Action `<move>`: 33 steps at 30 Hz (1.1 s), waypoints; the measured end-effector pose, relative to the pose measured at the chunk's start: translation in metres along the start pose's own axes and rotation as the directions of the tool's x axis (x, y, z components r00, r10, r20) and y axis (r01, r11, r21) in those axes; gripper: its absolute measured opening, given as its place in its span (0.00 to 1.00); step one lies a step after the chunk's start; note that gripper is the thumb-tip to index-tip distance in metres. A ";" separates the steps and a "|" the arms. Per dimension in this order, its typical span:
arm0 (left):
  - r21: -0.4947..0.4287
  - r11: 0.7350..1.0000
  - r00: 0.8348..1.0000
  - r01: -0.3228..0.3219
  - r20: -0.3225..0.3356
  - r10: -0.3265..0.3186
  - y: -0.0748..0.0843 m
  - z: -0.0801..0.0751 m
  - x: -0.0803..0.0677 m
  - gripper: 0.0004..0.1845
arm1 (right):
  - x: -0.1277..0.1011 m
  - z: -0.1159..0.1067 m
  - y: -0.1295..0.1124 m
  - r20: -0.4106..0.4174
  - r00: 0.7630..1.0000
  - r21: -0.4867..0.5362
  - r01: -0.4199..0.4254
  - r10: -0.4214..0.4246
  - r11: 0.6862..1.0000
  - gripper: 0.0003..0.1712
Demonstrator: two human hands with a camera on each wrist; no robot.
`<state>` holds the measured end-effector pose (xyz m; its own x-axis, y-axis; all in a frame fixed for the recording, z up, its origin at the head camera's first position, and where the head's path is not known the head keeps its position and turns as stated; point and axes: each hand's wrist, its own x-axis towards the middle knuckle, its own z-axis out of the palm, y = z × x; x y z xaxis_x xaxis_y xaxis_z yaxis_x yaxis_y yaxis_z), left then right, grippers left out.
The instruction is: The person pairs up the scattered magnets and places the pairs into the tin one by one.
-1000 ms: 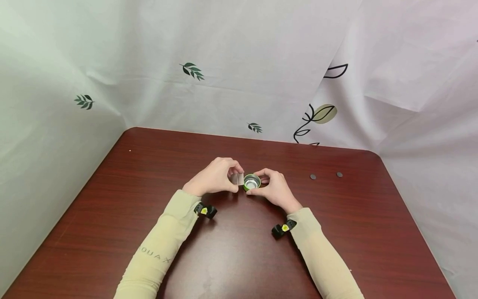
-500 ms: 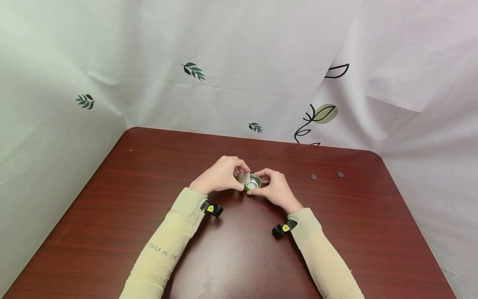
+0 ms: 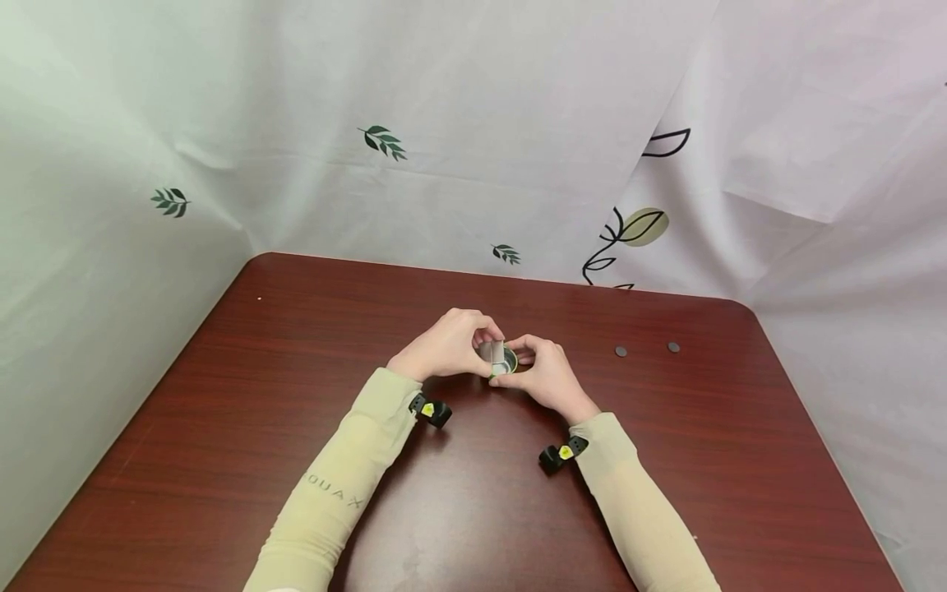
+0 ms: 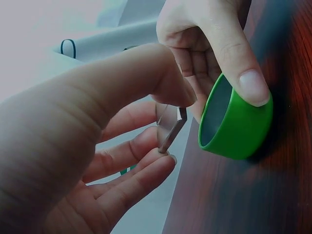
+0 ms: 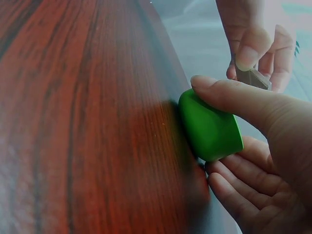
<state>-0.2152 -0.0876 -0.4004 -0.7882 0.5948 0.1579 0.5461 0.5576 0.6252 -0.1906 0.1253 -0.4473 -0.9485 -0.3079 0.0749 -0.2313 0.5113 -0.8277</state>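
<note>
Since a second ago, the left hand (image 3: 446, 347) has been shifted to 3 o'clock, and the small metal plate (image 3: 491, 352) pinched in it has been carried from beside the green cup (image 3: 505, 364) to a spot over the cup's 9 o'clock rim. The right hand (image 3: 545, 372) and the cup are seen in the same place as before.

The plate (image 4: 171, 126) is gripped on edge between the left thumb and the fingertips (image 4: 146, 168), as shown in the left wrist view; whether its lower edge is touching the cup cannot be told. The cup (image 4: 233, 126), green outside and silvery inside, is held against the dark red wooden table (image 3: 259, 395) near the table's centre, with the right thumb pressed on its near side and the fingers curled round its far side. In the right wrist view the cup (image 5: 209, 127) is seen clasped between thumb and fingers of the right hand (image 5: 265, 161), with the plate (image 5: 252, 77) just beyond it at 1 o'clock in the left hand (image 5: 253, 46).

Two small dark discs (image 3: 620, 350) (image 3: 672, 346) are seen lying on the table at 3 o'clock of the hands, well apart from them. Pale yellow sleeves (image 3: 325, 493) are worn on both arms, with a small black and yellow device (image 3: 430, 409) strapped at each wrist. A white cloth (image 3: 459, 123) printed with leaves is hung behind the table.
</note>
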 end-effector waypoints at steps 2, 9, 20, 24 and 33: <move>0.004 1.000 1.000 0.004 0.000 -0.004 0.000 0.001 0.001 0.20 | 0.000 0.000 0.000 0.000 1.000 0.001 0.000 0.000 1.000 0.32; 0.005 1.000 1.000 0.024 0.014 -0.024 -0.002 0.004 0.004 0.19 | 0.000 0.000 0.000 -0.004 1.000 0.004 0.000 0.000 1.000 0.32; 0.024 0.999 0.998 0.031 0.048 -0.032 0.004 0.009 0.009 0.19 | 0.000 0.000 0.000 -0.018 1.000 0.008 0.008 -0.007 1.000 0.31; 0.042 0.998 0.997 0.045 0.055 -0.047 0.004 0.010 0.010 0.19 | 0.000 0.000 -0.001 -0.021 1.000 0.004 0.002 -0.002 1.000 0.30; 0.070 0.996 0.996 0.051 0.065 -0.056 0.000 0.012 0.009 0.20 | 0.000 0.000 0.000 -0.025 1.000 0.006 0.012 -0.012 1.000 0.31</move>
<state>-0.2193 -0.0754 -0.4078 -0.7974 0.5990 0.0726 0.5234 0.6268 0.5772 -0.1906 0.1252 -0.4477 -0.9508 -0.2938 0.0985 -0.2414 0.5030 -0.8299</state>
